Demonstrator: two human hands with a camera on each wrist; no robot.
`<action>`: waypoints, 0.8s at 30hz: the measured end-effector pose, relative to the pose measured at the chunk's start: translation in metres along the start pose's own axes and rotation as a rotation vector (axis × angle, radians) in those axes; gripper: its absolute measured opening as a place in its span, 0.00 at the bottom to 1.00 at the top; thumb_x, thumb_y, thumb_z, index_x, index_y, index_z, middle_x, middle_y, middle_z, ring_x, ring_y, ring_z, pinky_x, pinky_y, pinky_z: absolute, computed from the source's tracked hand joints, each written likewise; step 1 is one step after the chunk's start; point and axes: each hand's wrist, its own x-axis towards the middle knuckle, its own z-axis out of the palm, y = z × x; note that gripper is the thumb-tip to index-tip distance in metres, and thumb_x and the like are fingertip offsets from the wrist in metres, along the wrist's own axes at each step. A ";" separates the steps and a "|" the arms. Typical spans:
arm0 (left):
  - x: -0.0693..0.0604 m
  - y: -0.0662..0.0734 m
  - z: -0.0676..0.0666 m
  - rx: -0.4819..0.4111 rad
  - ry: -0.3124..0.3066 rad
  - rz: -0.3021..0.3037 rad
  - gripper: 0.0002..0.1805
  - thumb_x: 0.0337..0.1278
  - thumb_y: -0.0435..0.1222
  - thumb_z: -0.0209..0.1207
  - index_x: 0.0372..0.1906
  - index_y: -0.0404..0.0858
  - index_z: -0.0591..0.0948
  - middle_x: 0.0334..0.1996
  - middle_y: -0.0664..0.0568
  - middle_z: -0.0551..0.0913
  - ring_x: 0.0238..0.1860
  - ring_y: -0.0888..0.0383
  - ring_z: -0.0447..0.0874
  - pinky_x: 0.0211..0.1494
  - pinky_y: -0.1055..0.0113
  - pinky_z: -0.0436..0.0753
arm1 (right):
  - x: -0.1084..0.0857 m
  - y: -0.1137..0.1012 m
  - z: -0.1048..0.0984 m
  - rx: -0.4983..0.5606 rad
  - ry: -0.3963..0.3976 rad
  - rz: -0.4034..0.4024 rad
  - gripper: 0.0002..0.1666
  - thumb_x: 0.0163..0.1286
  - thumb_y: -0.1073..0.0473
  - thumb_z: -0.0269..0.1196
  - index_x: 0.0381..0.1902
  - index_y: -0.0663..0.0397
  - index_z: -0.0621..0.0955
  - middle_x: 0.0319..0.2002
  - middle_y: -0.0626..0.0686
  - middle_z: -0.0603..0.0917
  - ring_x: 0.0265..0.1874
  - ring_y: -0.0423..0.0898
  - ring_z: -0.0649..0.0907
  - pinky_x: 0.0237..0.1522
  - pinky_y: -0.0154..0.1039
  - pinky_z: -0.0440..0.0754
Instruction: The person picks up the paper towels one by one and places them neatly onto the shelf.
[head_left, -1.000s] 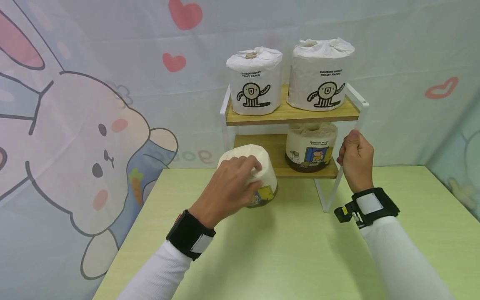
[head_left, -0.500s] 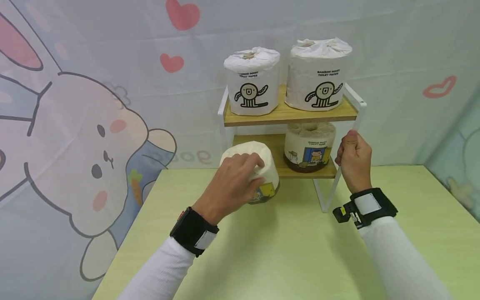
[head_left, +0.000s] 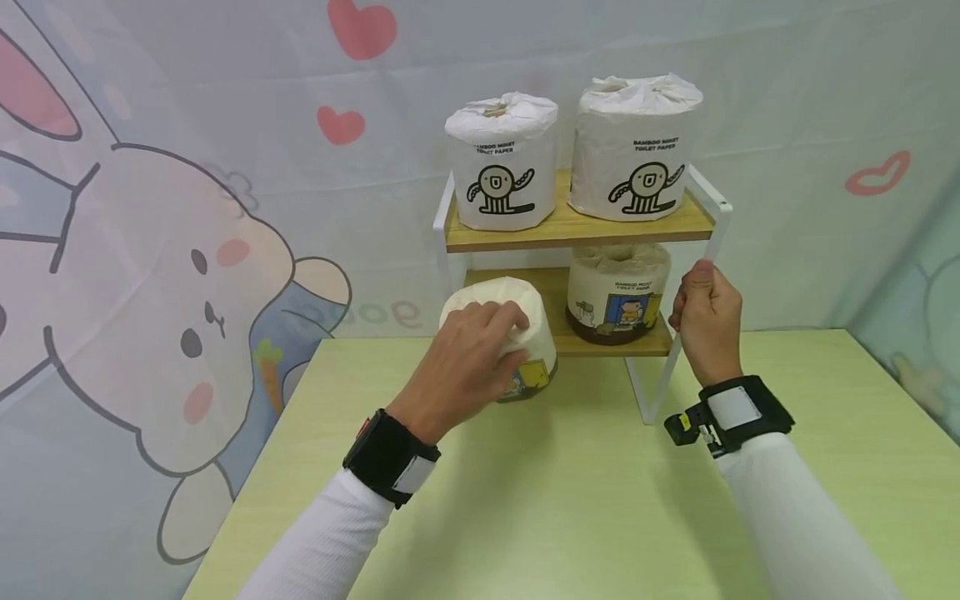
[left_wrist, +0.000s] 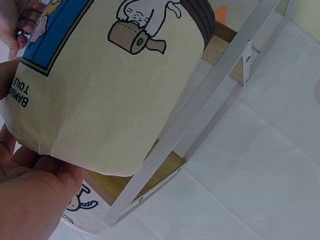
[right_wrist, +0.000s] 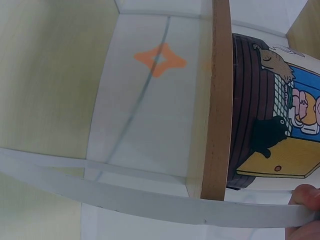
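Note:
My left hand grips a cream toilet paper roll by its top, in front of the lower shelf's left side. The roll tilts slightly and hangs above the table. In the left wrist view, the fingers pinch the wrapper of that roll. My right hand holds the right white frame of the two-tier wooden rack. On the lower shelf's right stands another cream roll with a dark base. Its printed side fills the right of the right wrist view.
Two white toilet paper rolls stand on the upper shelf, one on the left and one on the right. The rack rests near the back of a pale green table. Behind hangs a printed cloth backdrop.
The left hand and its roll have risen slightly and moved a little toward the lower shelf. The right hand stays on the rack frame; the view has shifted slightly.

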 end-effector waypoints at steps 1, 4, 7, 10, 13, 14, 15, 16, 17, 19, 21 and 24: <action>0.001 0.000 0.000 0.003 0.001 0.001 0.17 0.56 0.34 0.73 0.46 0.38 0.77 0.39 0.48 0.83 0.41 0.53 0.81 0.47 0.58 0.78 | 0.000 0.000 0.000 0.003 0.000 -0.002 0.32 0.84 0.46 0.40 0.31 0.72 0.69 0.17 0.52 0.69 0.16 0.41 0.71 0.22 0.32 0.73; 0.003 -0.001 0.001 0.018 0.000 0.006 0.17 0.57 0.34 0.72 0.46 0.38 0.77 0.39 0.49 0.83 0.42 0.53 0.81 0.49 0.58 0.78 | 0.000 0.000 0.000 0.005 -0.001 -0.002 0.32 0.84 0.47 0.40 0.31 0.72 0.69 0.17 0.52 0.69 0.15 0.42 0.71 0.22 0.32 0.73; 0.006 -0.002 0.003 0.038 -0.004 0.011 0.17 0.58 0.35 0.72 0.46 0.38 0.77 0.41 0.49 0.83 0.43 0.53 0.81 0.50 0.58 0.77 | 0.000 0.001 0.000 0.011 -0.003 -0.001 0.32 0.84 0.47 0.40 0.31 0.72 0.69 0.17 0.52 0.69 0.15 0.42 0.71 0.21 0.32 0.73; 0.008 -0.003 0.006 0.055 -0.008 0.016 0.17 0.58 0.35 0.72 0.46 0.38 0.77 0.41 0.48 0.83 0.44 0.53 0.81 0.50 0.59 0.77 | 0.000 0.001 0.000 0.020 -0.003 0.001 0.32 0.84 0.46 0.40 0.31 0.71 0.68 0.17 0.52 0.69 0.15 0.42 0.71 0.21 0.32 0.72; 0.010 -0.003 0.009 0.068 -0.009 0.019 0.17 0.58 0.35 0.72 0.47 0.39 0.77 0.42 0.48 0.84 0.45 0.52 0.81 0.50 0.59 0.77 | 0.000 0.001 -0.001 0.034 -0.005 0.002 0.32 0.84 0.46 0.40 0.31 0.71 0.68 0.17 0.52 0.69 0.15 0.42 0.70 0.20 0.31 0.72; 0.011 -0.004 0.009 0.073 -0.010 0.019 0.17 0.58 0.35 0.72 0.47 0.39 0.77 0.42 0.48 0.84 0.45 0.52 0.81 0.50 0.59 0.77 | 0.000 0.001 -0.001 0.034 -0.005 0.001 0.32 0.84 0.46 0.40 0.31 0.71 0.68 0.17 0.51 0.69 0.15 0.41 0.70 0.20 0.31 0.72; 0.011 -0.004 0.010 0.077 -0.011 0.019 0.17 0.58 0.35 0.72 0.47 0.38 0.77 0.43 0.48 0.84 0.46 0.51 0.81 0.51 0.59 0.77 | 0.000 0.001 -0.001 0.035 -0.005 0.001 0.32 0.84 0.46 0.40 0.31 0.71 0.68 0.17 0.51 0.69 0.14 0.41 0.70 0.20 0.31 0.72; 0.012 -0.004 0.011 0.082 -0.013 0.021 0.17 0.58 0.35 0.72 0.47 0.38 0.77 0.43 0.47 0.84 0.47 0.51 0.82 0.52 0.59 0.77 | 0.000 0.001 -0.001 0.036 -0.004 0.003 0.32 0.84 0.46 0.40 0.31 0.71 0.68 0.17 0.51 0.68 0.14 0.41 0.70 0.20 0.31 0.72; 0.012 -0.004 0.012 0.086 -0.015 0.022 0.17 0.58 0.36 0.72 0.48 0.38 0.77 0.44 0.47 0.84 0.47 0.51 0.81 0.52 0.59 0.77 | -0.001 0.000 -0.001 0.036 -0.004 0.003 0.32 0.84 0.46 0.40 0.31 0.71 0.68 0.17 0.51 0.68 0.14 0.41 0.70 0.20 0.31 0.72; 0.014 -0.004 0.014 0.098 -0.018 0.027 0.17 0.59 0.36 0.72 0.48 0.38 0.78 0.45 0.47 0.84 0.48 0.51 0.81 0.53 0.60 0.77 | -0.001 0.000 -0.001 0.036 -0.002 0.003 0.32 0.84 0.46 0.40 0.31 0.71 0.68 0.17 0.51 0.68 0.15 0.41 0.70 0.20 0.31 0.72; 0.015 -0.004 0.016 0.112 -0.018 0.031 0.17 0.59 0.37 0.71 0.49 0.38 0.79 0.45 0.47 0.84 0.48 0.51 0.81 0.54 0.60 0.76 | -0.001 -0.001 -0.001 0.037 -0.001 0.002 0.32 0.84 0.46 0.40 0.31 0.71 0.68 0.17 0.51 0.68 0.15 0.41 0.70 0.20 0.31 0.72; 0.017 -0.003 0.017 0.137 -0.009 0.025 0.17 0.59 0.38 0.71 0.50 0.38 0.80 0.46 0.46 0.83 0.48 0.50 0.80 0.54 0.60 0.76 | -0.001 -0.002 -0.001 0.038 -0.001 0.002 0.32 0.84 0.46 0.40 0.31 0.71 0.68 0.17 0.50 0.68 0.15 0.41 0.70 0.21 0.32 0.72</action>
